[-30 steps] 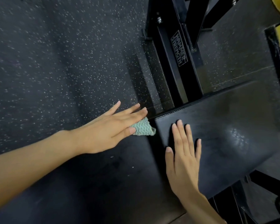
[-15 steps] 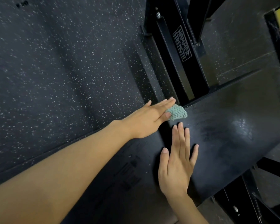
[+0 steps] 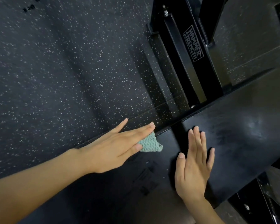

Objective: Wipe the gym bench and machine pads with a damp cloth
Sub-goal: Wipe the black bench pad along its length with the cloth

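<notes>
- Nearest us, our right hand (image 3: 194, 165) lies flat, fingers spread and holding nothing, braced on the near part of the black bench pad (image 3: 236, 143).
- Just left of it, our left hand (image 3: 118, 147) presses flat, fingers extended, on the damp cloth (image 3: 149, 143), a pale green knitted piece pinned under the fingertips with one corner showing; it sits on the lower black pad (image 3: 103, 191), at its far edge, just left of the gap between the two pads.
- We judge the wiping step to be under way, with the cloth working along the surface by that seam. A faint sheen on the right of the bench pad suggests dampness, though we cannot tell how much has been covered.
- The next move, as we read it, calls for flat pressure and a stroke that carries the cloth right, across the gap, without letting it bunch or slip off the far edge.
- Beyond, the black machine frame (image 3: 192, 44) marked "Hammer Strength" rises from the speckled rubber floor (image 3: 63, 70).
</notes>
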The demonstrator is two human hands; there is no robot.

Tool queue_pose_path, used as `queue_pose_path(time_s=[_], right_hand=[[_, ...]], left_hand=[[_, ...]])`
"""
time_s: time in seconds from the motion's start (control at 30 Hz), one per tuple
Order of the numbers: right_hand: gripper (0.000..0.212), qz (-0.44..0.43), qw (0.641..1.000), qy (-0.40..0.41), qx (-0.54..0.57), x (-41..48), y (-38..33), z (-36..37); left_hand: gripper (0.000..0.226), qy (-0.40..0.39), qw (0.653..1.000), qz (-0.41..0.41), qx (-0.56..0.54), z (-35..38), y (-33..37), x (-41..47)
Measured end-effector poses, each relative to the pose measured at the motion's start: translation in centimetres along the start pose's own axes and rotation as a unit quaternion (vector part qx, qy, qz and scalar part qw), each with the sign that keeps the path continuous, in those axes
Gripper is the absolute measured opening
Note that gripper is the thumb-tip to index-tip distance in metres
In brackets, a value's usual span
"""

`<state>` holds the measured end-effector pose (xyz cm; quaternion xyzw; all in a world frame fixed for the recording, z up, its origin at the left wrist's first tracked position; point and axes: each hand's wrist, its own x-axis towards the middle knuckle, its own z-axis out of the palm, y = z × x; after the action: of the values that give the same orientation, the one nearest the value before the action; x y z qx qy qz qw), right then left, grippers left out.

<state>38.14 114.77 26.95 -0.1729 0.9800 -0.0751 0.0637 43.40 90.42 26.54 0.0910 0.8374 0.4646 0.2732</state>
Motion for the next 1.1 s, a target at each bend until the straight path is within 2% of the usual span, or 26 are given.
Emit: queue_pose_path(time_s=[0.37,0.63,0.77,0.9,1.1], right_hand=[[0.063,0.002,1.0,0.007,-0.007,0.2,0.0,0.2],[0.063,0.007,1.0,0.008,-0.001,0.2,-0.1,0.0],[0.063,0.009,1.0,0.01,0.003,0.1,-0.2,0.0],[0.063,0.01,1.0,0.015,0.013,0.0,-0.4,-0.1],[0.063,0.005,1.0,0.015,0.008,0.0,-0.3,0.1]], left_hand=[[0.054,0.073,0.997,0.002,0.002,0.3,1.7,5.4],[0.054,0.049,0.999,-0.008,-0.005,0.4,0.1,2.3],[0.062,0.046,0.999,-0.013,-0.006,1.1,-1.5,-1.4],[0.052,0.034,0.998,-0.046,-0.023,1.4,-2.0,-4.2],[0.055,0.059,0.995,-0.054,-0.055,1.6,0.3,-1.5]])
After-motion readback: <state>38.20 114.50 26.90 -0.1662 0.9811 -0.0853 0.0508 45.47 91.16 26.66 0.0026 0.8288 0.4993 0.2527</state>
